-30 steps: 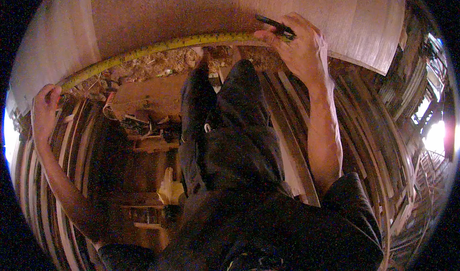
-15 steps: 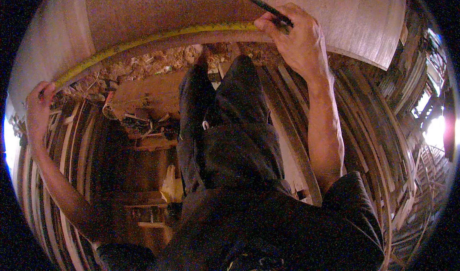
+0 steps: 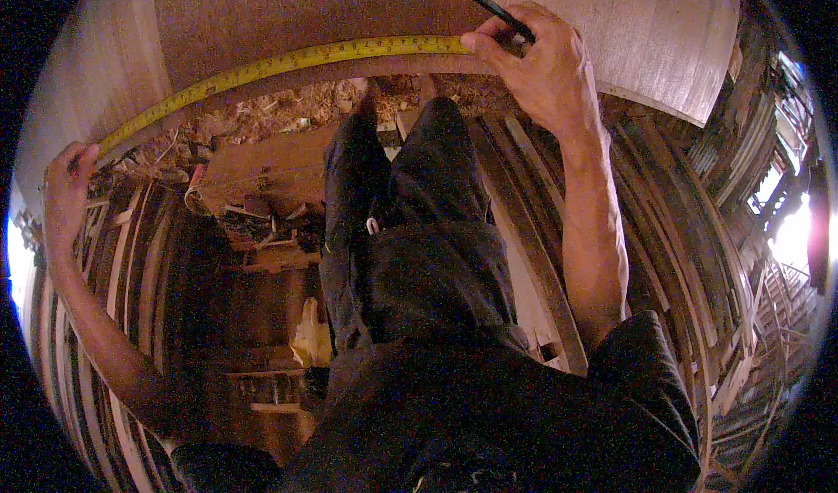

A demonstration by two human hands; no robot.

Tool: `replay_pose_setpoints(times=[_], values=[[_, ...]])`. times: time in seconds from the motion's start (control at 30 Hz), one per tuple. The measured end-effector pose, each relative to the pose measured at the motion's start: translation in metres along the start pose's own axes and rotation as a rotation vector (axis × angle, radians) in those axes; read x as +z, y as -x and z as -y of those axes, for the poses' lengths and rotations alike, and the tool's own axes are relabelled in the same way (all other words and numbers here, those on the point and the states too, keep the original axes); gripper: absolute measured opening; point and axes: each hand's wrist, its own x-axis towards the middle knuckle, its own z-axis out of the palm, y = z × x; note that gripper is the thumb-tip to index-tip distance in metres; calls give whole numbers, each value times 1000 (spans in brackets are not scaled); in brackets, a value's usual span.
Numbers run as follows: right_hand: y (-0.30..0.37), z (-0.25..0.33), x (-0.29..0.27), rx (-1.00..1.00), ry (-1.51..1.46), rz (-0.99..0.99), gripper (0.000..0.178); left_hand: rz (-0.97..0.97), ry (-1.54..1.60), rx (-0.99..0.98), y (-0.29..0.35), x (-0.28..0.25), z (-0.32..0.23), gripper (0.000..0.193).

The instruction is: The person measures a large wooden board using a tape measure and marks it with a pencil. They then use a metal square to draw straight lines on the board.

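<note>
A yellow tape measure (image 3: 305, 57) stretches along the near edge of a wide brown wooden board (image 3: 305, 4). My left hand (image 3: 68, 179) is closed on the tape's left end at the board's left side; a small dark and red part shows between its fingers. At the other end, my right hand (image 3: 552, 70) pinches the yellow blade by thumb and fingers against the board. The same hand also grips a black marker (image 3: 491, 9), slanting up to the left above the thumb. What the right palm covers is hidden.
Wood shavings (image 3: 271, 109) cover the ground beyond my feet. A wooden plank (image 3: 271, 174) lies left of my legs, with a yellow bag (image 3: 312, 336) nearer. Long timber strips (image 3: 650, 222) are stacked on the right, and more strips (image 3: 96, 318) on the left.
The tape's blade has turned so that its yellow face shows broader and its marks are clearer. The marker's tip has risen slightly. Both hands keep nearly the same places.
</note>
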Motion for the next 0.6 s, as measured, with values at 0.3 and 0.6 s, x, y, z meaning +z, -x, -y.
replay_pose_setpoints(times=[0.3, 0.6], values=[[-3, -5, 3, -36, 5, -9, 33, 81, -51, -37, 3, -12, -26, 42], [-5, -2, 0, -20, 8, 6, 31, 33, -43, 24, -3, -2, -6, 43]])
